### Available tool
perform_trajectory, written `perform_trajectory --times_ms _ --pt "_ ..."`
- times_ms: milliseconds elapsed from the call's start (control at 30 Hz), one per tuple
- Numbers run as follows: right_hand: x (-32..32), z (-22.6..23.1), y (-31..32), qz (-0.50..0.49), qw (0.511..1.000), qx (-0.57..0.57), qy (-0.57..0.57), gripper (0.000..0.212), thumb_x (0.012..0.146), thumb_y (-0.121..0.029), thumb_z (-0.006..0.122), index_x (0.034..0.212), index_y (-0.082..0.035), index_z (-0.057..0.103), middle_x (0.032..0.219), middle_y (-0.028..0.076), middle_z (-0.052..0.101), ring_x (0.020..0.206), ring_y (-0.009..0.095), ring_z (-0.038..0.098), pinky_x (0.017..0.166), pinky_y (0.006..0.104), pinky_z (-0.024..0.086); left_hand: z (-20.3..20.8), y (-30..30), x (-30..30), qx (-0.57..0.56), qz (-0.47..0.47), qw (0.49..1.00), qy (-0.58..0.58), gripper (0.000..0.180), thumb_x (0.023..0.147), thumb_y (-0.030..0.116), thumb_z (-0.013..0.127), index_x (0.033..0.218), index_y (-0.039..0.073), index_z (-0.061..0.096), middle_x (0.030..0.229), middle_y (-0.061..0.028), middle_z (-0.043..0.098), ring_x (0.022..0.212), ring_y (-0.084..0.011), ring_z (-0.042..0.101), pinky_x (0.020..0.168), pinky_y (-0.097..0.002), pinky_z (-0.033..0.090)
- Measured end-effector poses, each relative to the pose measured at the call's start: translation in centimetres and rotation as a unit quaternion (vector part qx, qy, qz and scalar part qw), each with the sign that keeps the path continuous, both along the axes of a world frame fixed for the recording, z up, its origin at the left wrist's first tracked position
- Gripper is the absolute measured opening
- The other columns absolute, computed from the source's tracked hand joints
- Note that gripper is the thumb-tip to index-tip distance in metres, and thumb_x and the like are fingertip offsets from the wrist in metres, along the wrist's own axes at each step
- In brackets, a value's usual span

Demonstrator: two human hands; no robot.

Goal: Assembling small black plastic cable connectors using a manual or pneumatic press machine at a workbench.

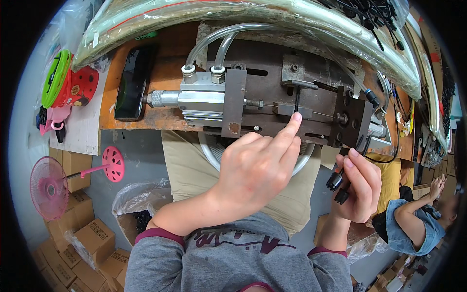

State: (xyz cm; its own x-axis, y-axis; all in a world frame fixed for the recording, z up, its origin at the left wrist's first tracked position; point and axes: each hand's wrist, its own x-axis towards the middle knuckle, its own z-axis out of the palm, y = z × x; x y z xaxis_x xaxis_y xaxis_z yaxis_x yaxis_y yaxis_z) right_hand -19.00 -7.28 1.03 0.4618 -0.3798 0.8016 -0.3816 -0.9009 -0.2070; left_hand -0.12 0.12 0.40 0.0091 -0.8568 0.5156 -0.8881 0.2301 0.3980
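My left hand [260,158] reaches over a bench fixture with its index finger stretched out and its other fingers loosely bent. The fingertip touches the grey metal block [284,110] at the lower end of a thin black rod [297,96] set in the fixture. Thin metal pins come to the block from both sides, and a silver air cylinder [202,100] is mounted to the left. My right hand [361,187] is closed on slim black rods with ribbed knob ends [334,181], held off the bench's front edge. Part of their length is hidden by my fingers.
A phone [132,82] lies on the wooden bench left of the cylinder. Clear air hoses [209,41] arch behind the fixture. Long plastic-wrapped material [243,12] lines the back. A pink fan [49,189] and cardboard boxes [95,238] stand lower left; another person [413,221] sits at right.
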Motion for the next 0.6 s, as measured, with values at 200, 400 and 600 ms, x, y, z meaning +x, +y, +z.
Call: perform_trajectory --times_ms 200,400,600 --pt "0.9 0.0 0.7 0.037 0.999 -0.011 0.037 0.036 0.066 0.003 0.082 0.100 0.004 0.070 0.102 0.016 0.069 0.075 0.023 0.065 0.059 0.0311 0.053 1.8 1.4 -0.2 0.015 -0.157 0.930 0.332 0.039 0.070 0.009 0.086 0.106 0.002 0.072 0.102 -0.0122 0.073 0.080 -0.0210 0.071 0.068 -0.0295 0.058" --pt "1.5 0.0 0.2 0.024 0.999 -0.009 0.033 0.029 0.075 0.002 0.078 0.102 0.005 0.071 0.105 0.018 0.069 0.089 0.027 0.070 0.073 0.0345 0.059 1.7 1.7 0.3 -0.023 -0.091 0.968 0.234 0.039 0.068 0.005 0.085 0.104 0.001 0.073 0.097 -0.0115 0.070 0.083 -0.0225 0.070 0.066 -0.0313 0.057" --pt "0.5 -0.1 -0.2 0.061 0.995 0.069 -0.033 0.060 0.080 -0.031 0.083 0.119 0.006 0.059 0.120 0.025 0.060 0.101 0.035 0.068 0.086 0.0413 0.060 -0.6 0.8 0.0 -0.041 -0.013 0.998 0.036 0.031 0.070 0.008 0.080 0.099 -0.001 0.071 0.120 -0.0147 0.068 0.086 -0.0219 0.068 0.072 -0.0304 0.055"
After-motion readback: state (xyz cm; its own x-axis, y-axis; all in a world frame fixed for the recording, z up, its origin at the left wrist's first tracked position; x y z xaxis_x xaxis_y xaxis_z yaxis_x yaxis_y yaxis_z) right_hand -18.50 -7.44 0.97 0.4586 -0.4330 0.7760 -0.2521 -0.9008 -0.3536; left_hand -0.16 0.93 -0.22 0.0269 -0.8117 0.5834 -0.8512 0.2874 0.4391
